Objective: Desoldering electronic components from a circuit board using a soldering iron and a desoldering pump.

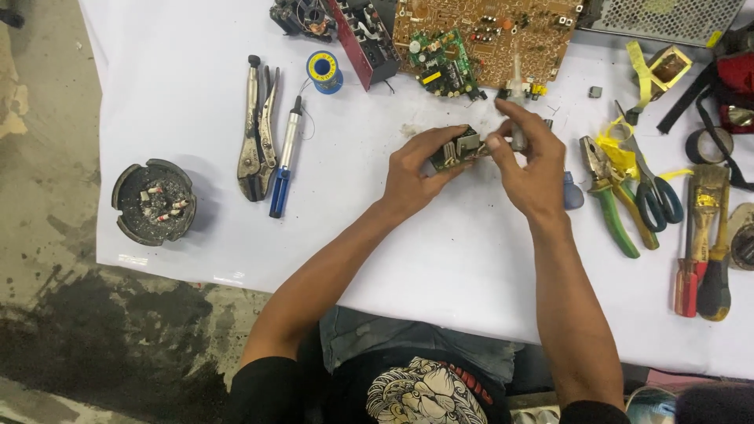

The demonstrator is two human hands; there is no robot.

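The small circuit board [455, 149] sits between the two hands, lifted a little above the white sheet [440, 251] that covers the work surface. To do this step well, I think the board must stay steady and level in the supporting hand, while the other hand works only with the fingertips, with a gentle pull or push, so that no leg of a part bends and nothing small falls on the sheet.

The board is small and dark green, with a pale grey blocky part on top. Dust or fluff lies on the sheet just beside it.

The left hand [412, 177] is curled around the board's near edge, thumb and fingers pinching it. The right hand [528, 165] is bent at the wrist, its fingertips closed on a small part at the board's right end. What exactly they grip I cannot tell.

Beyond the hands lies a large brown circuit board [487, 35]. Left of the left hand are locking pliers [255, 133], a blue-handled soldering tool [284, 161] and a spool of solder [323, 71]; further left stands a dark ashtray [153, 202]. Right of the right hand lie green-handled pliers [613, 196] and scissors [652, 188].
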